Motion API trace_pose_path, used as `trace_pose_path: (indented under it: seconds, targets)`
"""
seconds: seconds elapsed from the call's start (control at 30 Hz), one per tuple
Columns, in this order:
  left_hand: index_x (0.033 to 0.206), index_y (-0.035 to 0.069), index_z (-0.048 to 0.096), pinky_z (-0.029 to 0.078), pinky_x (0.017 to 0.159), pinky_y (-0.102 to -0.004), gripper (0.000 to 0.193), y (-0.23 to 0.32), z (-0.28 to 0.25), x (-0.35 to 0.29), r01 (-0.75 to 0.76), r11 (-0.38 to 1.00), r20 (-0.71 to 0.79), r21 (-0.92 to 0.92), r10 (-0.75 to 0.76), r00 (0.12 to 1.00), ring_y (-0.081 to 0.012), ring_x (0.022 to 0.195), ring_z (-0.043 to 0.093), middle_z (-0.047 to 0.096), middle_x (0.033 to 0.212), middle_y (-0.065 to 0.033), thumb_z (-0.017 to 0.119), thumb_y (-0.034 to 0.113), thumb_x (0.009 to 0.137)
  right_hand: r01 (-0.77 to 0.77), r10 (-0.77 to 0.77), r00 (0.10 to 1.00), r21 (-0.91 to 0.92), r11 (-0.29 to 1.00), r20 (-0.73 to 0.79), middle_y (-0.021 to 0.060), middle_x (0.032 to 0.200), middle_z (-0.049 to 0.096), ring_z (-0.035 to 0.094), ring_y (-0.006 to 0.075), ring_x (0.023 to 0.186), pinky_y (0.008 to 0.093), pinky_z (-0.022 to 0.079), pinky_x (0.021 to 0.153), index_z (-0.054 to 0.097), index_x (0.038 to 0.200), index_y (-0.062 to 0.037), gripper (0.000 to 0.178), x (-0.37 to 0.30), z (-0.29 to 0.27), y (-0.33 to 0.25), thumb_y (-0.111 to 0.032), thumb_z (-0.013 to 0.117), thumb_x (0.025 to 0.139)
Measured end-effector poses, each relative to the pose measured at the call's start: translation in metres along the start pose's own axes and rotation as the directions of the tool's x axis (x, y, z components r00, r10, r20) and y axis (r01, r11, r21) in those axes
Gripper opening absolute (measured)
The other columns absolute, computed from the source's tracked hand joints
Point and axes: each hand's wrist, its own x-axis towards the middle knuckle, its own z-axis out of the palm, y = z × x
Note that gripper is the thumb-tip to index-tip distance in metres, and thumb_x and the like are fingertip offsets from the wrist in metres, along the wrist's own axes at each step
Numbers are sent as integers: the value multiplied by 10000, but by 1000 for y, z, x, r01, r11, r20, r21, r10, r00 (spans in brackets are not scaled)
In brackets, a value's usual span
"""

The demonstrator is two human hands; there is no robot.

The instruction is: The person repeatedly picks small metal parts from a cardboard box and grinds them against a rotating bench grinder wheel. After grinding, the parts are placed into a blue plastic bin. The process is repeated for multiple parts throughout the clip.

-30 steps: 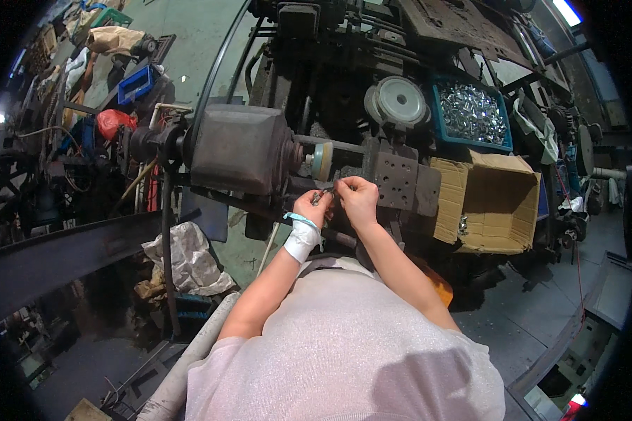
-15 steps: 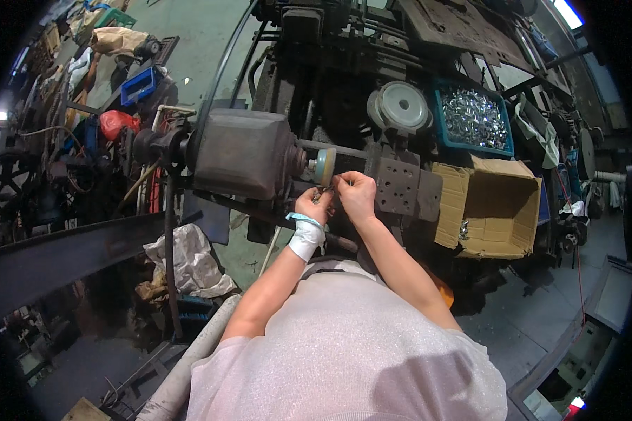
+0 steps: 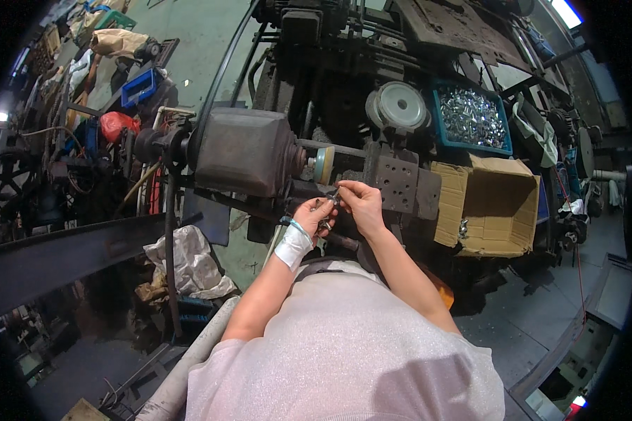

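Note:
My left hand [image 3: 310,216], with a white wrap and a light blue band at its wrist, is curled around several small shiny metal parts [image 3: 323,224]. Thumb and fingers of my right hand [image 3: 362,206] pinch together at a small metal piece [image 3: 336,196], where the two hands meet. Its exact shape is too small to make out. Just above my hands is a narrow wheel [image 3: 324,165] with a pale blue-green and tan rim, on the spindle of a dark machine housing [image 3: 240,153]. Neither hand touches the wheel.
Right of my hands is a dark steel plate with holes [image 3: 398,184]. A round pale disc [image 3: 402,105] sits behind it. A teal crate [image 3: 509,144] holds many shiny metal parts; below it stands an open cardboard box [image 3: 502,203]. A crumpled white sack [image 3: 193,263] lies at left.
Both hands have drawn back from the wheel, toward my body. My left hand has turned a little, showing more of the metal parts in its palm.

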Motion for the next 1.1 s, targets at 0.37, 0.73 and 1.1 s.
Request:
trace_pose_path:
  seconds: [0.37,0.73,1.1]
  targets:
    - [800,80,559,325,377,-190,161,8,9,10,-116,962,-210,247,170,963,-56,455,460,553,630,11,623,227,782,-40,31,988,-53,998,-150,22,652,580,506,61,511,185,423,438,614,793,15,111,16,13,6,-93,616,771]
    - [823,54,567,371,395,-206,138,-5,7,24,-295,922,-246,252,356,902,-81,532,513,573,676,-13,595,188,803,16,-32,979,-84,996,-200,29,623,591,511,71,493,218,420,420,636,772,19,106,29,18,18,-82,607,761]
    - [982,15,491,354,352,-192,481,13,7,-16,-27,999,84,-36,30,996,-118,498,513,560,679,-67,372,468,872,-330,247,918,250,910,311,-6,619,507,423,60,483,178,317,434,605,811,-37,98,-6,-10,-27,-122,598,763]
